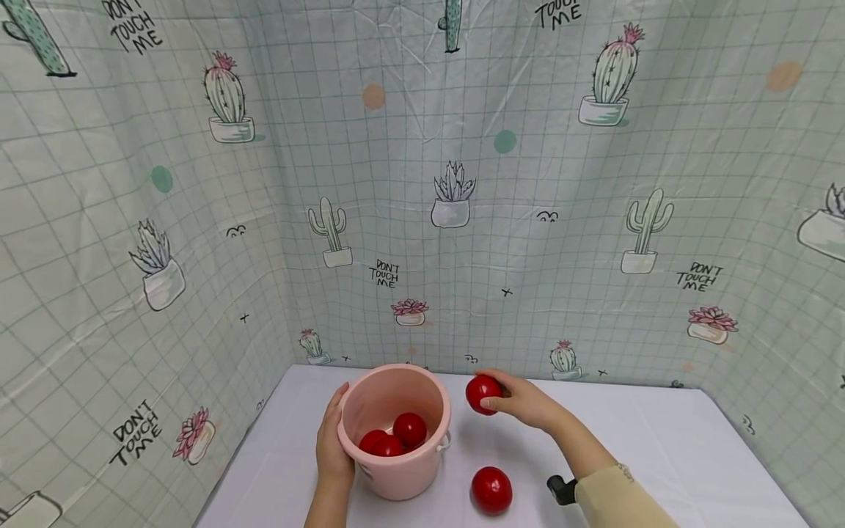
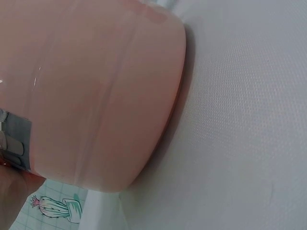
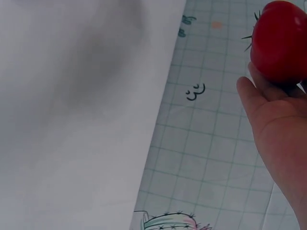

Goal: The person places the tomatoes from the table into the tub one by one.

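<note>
A pink bucket stands on the white table, with three red tomatoes visible inside. My left hand holds the bucket's left side, fingers curved along the outer wall just below the rim. The left wrist view is mostly filled by the bucket's wall. To the right of the bucket and above the table, my right hand grips another tomato. That tomato also shows in the right wrist view, against the fingers. One more tomato lies on the table, right of the bucket's base.
A small white handle lug juts from the bucket's right side. The white tabletop runs back to a cactus-print grid cloth hanging behind and on both sides. A black device sits by the right sleeve.
</note>
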Motion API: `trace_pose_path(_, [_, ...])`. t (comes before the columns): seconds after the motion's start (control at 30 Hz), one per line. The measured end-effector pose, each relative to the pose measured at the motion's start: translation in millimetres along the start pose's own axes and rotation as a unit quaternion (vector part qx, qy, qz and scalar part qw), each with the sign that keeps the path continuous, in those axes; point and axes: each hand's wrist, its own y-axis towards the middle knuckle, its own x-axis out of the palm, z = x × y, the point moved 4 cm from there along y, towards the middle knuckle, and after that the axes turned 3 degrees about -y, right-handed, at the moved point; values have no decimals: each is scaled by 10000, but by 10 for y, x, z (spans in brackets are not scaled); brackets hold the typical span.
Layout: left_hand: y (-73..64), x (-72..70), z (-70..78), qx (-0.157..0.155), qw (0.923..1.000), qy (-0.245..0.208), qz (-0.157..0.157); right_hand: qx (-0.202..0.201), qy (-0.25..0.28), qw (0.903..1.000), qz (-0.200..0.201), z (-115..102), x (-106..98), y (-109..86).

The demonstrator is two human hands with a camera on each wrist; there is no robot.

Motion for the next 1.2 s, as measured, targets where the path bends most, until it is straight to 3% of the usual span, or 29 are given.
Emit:
trace_pose_path(0.57, [10,6,-5,-33,10000,-59,-40,-203,29,9997,-115,-195,-147,128])
trace_pose_path(0.97, [7,-3,-1,-31,9999,-167,-26,-62,64,9999,-107,-356,-196,204])
trace_pose_path(1.2, [4,-1,-8,-41,9998,-178,-64,-303,81,9991,-273,-518,-205,267])
